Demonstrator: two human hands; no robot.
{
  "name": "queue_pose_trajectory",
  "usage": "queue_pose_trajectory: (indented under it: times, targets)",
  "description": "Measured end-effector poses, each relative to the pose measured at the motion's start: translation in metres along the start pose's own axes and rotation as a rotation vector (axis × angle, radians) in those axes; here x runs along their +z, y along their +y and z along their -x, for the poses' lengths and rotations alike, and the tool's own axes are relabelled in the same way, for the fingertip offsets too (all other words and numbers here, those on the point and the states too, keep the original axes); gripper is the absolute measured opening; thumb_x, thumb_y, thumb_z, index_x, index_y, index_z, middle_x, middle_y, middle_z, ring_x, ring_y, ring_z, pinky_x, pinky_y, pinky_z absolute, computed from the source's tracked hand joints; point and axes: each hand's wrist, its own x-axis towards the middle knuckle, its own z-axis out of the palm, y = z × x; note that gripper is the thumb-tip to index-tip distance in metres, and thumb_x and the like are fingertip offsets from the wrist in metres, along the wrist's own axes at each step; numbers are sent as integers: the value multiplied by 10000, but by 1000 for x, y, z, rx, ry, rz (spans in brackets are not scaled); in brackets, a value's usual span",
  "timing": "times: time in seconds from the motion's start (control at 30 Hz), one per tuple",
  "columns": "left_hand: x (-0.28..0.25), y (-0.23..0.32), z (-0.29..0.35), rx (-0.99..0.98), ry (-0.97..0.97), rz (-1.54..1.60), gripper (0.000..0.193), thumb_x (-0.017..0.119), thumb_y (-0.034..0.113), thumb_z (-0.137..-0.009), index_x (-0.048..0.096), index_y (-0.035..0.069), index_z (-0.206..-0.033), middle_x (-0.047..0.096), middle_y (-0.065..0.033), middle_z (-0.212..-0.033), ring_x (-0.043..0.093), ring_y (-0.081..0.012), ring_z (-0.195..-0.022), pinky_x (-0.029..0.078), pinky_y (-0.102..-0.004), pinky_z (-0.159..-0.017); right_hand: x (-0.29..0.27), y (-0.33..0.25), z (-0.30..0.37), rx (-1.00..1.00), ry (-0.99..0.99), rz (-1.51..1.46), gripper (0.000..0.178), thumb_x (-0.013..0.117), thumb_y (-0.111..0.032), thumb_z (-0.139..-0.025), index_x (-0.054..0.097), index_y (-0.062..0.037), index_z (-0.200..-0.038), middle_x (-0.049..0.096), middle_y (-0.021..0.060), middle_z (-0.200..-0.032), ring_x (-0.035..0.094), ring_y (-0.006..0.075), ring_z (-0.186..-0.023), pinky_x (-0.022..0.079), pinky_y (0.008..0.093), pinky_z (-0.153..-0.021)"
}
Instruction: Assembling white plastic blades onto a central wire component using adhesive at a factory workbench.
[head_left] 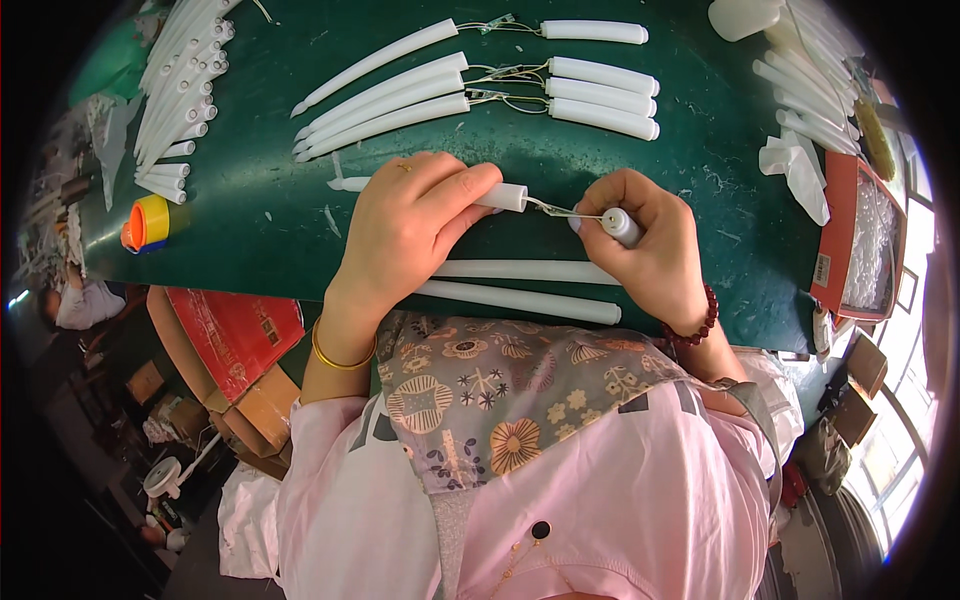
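Note:
My left hand point(412, 220) is closed round a white taper-shaped electric candle tube point(511, 197); its pointed tip sticks out to the left. In my right hand point(658, 240) is a short white cylindrical candle base point(621, 229), its end turned toward me. Thin wires point(560, 211) run between the two parts. Beyond my hands lie several candle tubes point(385, 108), joined by wires and small circuit boards point(495, 97) to short white bases point(602, 95). Two long white tubes point(520, 300) lie nearer me, partly under my wrists.
Piled white tubes point(185, 90) lie at the far left of the green table point(270, 210), with an orange, yellow and blue tape roll point(147, 223) nearby. More white tubes point(800, 85) and a red box point(840, 225) are at the right. Cardboard boxes point(235, 345) stand below the table's left edge.

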Motion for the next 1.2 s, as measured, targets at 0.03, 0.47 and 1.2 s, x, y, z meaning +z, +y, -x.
queue_pose_trajectory:
  times: [0.03, 0.47, 1.2]
  targets:
    - [-1, 1, 1, -12, -36, -13, 351, 811, 15, -791, 732, 50, -1131, 707, -84, -951, 666, -293, -838, 516, -396, -739, 0, -2, 2, 23, -2, -33, 94, 736, -29, -886, 673, 0, -949, 674, -7, -854, 558, 43, -757, 471, 223, -693]
    - [2, 4, -3, 92, 35, -28, 361, 813, 75, -794, 734, 97, -1145, 581, -32, -865, 604, -244, -765, 461, -379, -693, 4, -6, 1, 93, 47, -121, 82, 724, -11, -877, 664, 2, -932, 684, 5, -871, 569, 36, -751, 471, 212, -670]
    - [6, 11, -3, 127, 44, -28, 322, 810, 152, -793, 738, 103, -1102, 560, -43, -814, 558, -253, -700, 420, -388, -638, 16, -8, -1, 84, -27, -152, 110, 745, -31, -896, 641, -5, -923, 650, -11, -839, 539, 30, -755, 450, 221, -662]
